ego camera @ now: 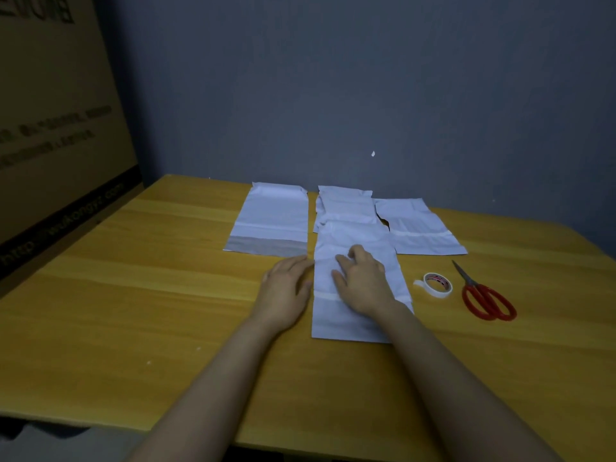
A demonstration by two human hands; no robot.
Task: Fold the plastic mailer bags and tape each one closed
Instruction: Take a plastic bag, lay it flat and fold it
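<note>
Nearest mailer bag (pixel 336 323) lies flat mid-tabletop (pixel 166 295). R hand (pixel 361 281) rests on it, fingers (pixel 343 261) bent & a bit apart. L hand (pixel 286 288) flat at bag's left edge, fingers straight, together. 3 more bags (pixel 273 221) behind; tape roll (pixel 437 285) & scissors (pixel 483 295) to the right.

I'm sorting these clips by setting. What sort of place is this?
Likely a makeshift packing spot in a home or small shop: wooden table against a grey wall, big printed cardboard box at left, plus mailer bags, tape roll and red scissors.
</note>
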